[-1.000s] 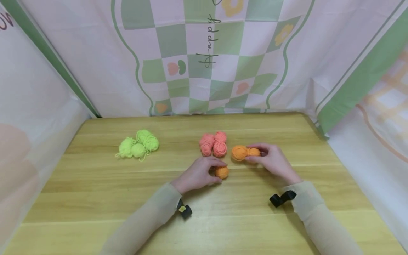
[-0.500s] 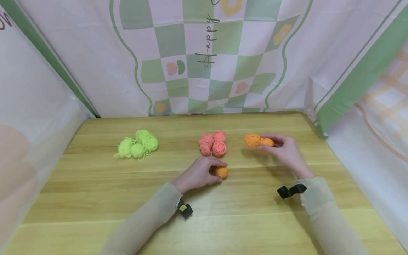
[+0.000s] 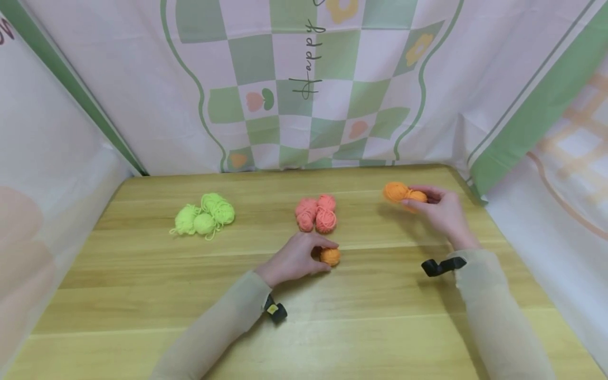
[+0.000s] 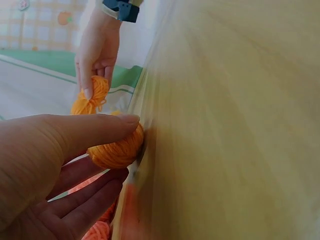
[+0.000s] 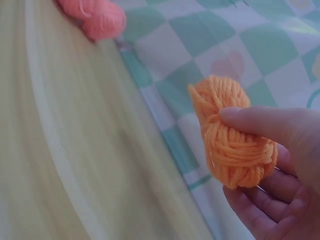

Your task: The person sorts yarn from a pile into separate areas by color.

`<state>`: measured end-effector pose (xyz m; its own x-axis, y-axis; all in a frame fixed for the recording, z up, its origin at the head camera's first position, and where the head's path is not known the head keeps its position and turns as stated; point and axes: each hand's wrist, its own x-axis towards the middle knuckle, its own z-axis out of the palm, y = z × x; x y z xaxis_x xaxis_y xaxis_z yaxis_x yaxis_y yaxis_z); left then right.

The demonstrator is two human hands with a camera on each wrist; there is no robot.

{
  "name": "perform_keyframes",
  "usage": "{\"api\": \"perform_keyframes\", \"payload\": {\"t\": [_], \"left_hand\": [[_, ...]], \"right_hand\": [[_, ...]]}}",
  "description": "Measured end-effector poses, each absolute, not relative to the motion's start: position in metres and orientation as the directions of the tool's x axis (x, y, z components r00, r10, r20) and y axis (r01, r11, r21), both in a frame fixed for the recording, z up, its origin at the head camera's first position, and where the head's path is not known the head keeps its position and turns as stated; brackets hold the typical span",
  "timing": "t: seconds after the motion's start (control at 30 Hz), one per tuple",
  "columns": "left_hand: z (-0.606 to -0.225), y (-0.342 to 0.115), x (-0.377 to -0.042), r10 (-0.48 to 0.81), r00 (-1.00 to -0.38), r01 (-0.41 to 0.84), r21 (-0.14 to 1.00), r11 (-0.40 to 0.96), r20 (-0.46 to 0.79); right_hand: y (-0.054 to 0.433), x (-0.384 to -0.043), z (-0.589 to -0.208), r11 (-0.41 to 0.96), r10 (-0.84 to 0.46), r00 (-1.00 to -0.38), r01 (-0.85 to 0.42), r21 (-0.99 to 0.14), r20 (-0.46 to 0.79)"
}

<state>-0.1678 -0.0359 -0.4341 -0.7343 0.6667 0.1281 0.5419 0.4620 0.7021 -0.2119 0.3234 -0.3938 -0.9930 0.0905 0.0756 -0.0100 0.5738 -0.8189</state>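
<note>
My left hand (image 3: 293, 257) holds a small round ball of orange yarn (image 3: 331, 257) on the wooden table, thumb on the near side and fingers on the far side. In the left wrist view the thumb lies across this ball (image 4: 117, 151). Farther right, my right hand (image 3: 443, 215) pinches an orange yarn skein (image 3: 396, 192) by one end, raised over the table with its shadow below. The right wrist view shows the thumb pressed at the narrow waist of the skein (image 5: 240, 157), with fingers beneath it. Two coral yarn skeins (image 3: 325, 215) lie just beyond my left hand.
A cluster of lime-green yarn (image 3: 218, 210), a small ball and two bigger bundles with loose strands, lies at the left of the table (image 3: 142, 311). A checkered cloth curtain (image 3: 294, 121) hangs along the back edge, and more cloth hangs at both sides.
My right hand has carried the orange skein up, back and to the right, away from the coral skeins. My left hand and the orange ball have stayed in place.
</note>
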Motion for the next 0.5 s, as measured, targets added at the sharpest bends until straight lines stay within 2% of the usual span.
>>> {"api": "perform_keyframes", "payload": {"t": [0.5], "left_hand": [[-0.435, -0.036, -0.169, 0.665, -0.735, 0.547, 0.694, 0.467, 0.132]], "right_hand": [[0.341, -0.233, -0.413, 0.595, 0.13, -0.991, 0.083, -0.799, -0.006]]}}
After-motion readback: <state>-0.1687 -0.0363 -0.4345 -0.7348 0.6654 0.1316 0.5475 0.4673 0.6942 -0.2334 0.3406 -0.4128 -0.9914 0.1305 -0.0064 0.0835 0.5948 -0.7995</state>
